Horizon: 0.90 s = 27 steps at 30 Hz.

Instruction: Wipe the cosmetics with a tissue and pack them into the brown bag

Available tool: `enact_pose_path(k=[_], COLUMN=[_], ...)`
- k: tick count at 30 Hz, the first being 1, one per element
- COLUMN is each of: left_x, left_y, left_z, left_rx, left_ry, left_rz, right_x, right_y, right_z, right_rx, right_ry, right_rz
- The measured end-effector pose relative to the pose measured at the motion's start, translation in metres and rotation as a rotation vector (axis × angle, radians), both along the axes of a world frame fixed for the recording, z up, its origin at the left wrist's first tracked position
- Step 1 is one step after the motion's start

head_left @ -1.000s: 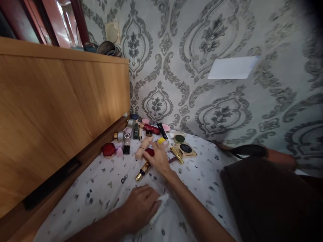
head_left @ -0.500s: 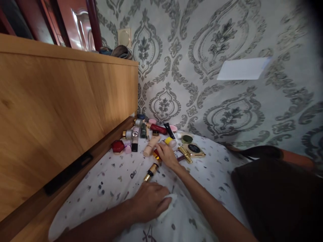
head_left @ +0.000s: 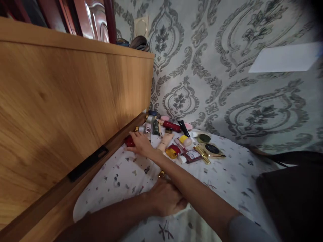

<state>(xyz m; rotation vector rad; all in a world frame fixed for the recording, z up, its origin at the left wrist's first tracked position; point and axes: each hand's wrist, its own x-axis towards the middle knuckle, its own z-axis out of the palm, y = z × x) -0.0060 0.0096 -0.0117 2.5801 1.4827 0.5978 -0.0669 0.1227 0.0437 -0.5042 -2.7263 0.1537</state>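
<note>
Right hand: the right hand (head_left: 141,145) was stretched far forward, palm down and fingers loosely spread, its fingertips over a red faceted compact (head_left: 129,141); whether it had gripped the compact could not be told.
Left hand: the left hand (head_left: 165,201) lay near the body, curled shut on a white pad or tissue (head_left: 185,209), pressed to the patterned bedsheet (head_left: 222,174).
Red compact: it sat at the fingertips of the right hand, hard against the wooden headboard (head_left: 75,101), at the edge of the gap beside the mattress.
Clutter by the right hand: just right of that hand lay a beige tube (head_left: 165,141), a gold-topped red jar (head_left: 173,152), a yellow-capped bottle (head_left: 185,140), a dark red box with a pale label (head_left: 192,155) and gold lipsticks (head_left: 202,154); beyond it stood small silver-capped bottles (head_left: 148,127).
Risk, gap: a nudge from the fingertips could likely push the compact down between bed and headboard, since it rested right at that edge.
Risk, forearm: the right forearm crossed low above a gold tube (head_left: 161,174) just ahead of the left hand; drawing the arm back could roll it off the soft sheet.
Risk, toppling: the small bottles stood close beyond the knuckles on a soft surface, so a sweep of the hand would probably tip them.
Writing: the pale label on the dark red box carried print too small to read; no brand name could be made out anywhere.
</note>
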Motion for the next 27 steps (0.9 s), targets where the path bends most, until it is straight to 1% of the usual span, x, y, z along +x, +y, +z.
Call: enact_pose_path(k=[2,5,9,12,15,16,17,18,20,21,22,23,24,27], left_x=[0.000,0.001,-0.006,-0.020,-0.035,-0.039,-0.042,-0.045,-0.049,-0.051,-0.053,-0.055,-0.057,-0.062], left_y=[0.000,-0.001,0.003,0.011,0.018,0.020,0.021,0.021,0.022,0.023,0.025,0.027,0.030,0.041], left_z=[-0.004,-0.007,-0.001,0.008,0.018,0.020,0.022,0.023,0.022,0.021,0.018,0.015,0.013,0.006], left_rx=[0.011,-0.001,-0.055,-0.043,0.009,0.012,0.006,-0.005,-0.026,-0.026,-0.021,-0.008,0.007,-0.020], left_ry=[0.002,0.009,0.008,0.035,0.065,0.061,0.046,0.015,-0.107,-0.195,-0.305,-0.439,-0.604,-1.250], left_rz=[-0.012,-0.017,0.058,0.158,0.369,0.450,0.519,0.575,0.637,0.648,0.652,0.650,0.641,0.600], right_x=[-0.015,-0.017,-0.003,0.010,0.027,0.034,0.042,0.051,0.068,0.076,0.083,0.090,0.096,0.109], right_y=[-0.006,-0.007,-0.003,0.006,0.027,0.036,0.045,0.054,0.070,0.076,0.081,0.084,0.086,0.085], right_z=[-0.005,-0.008,-0.008,-0.010,-0.012,-0.012,-0.013,-0.015,-0.019,-0.021,-0.023,-0.025,-0.026,-0.027], right_rx=[0.068,0.134,0.064,-0.069,-0.230,-0.298,-0.403,-0.548,-0.873,-1.006,-1.103,-1.166,-1.210,-1.366], right_ry=[-0.061,-0.085,-0.060,0.098,0.374,0.482,0.609,0.750,1.013,1.102,1.161,1.193,1.212,1.295], right_rz=[0.002,0.002,-0.052,-0.166,-0.327,-0.370,-0.402,-0.425,-0.438,-0.434,-0.427,-0.422,-0.413,-0.365])
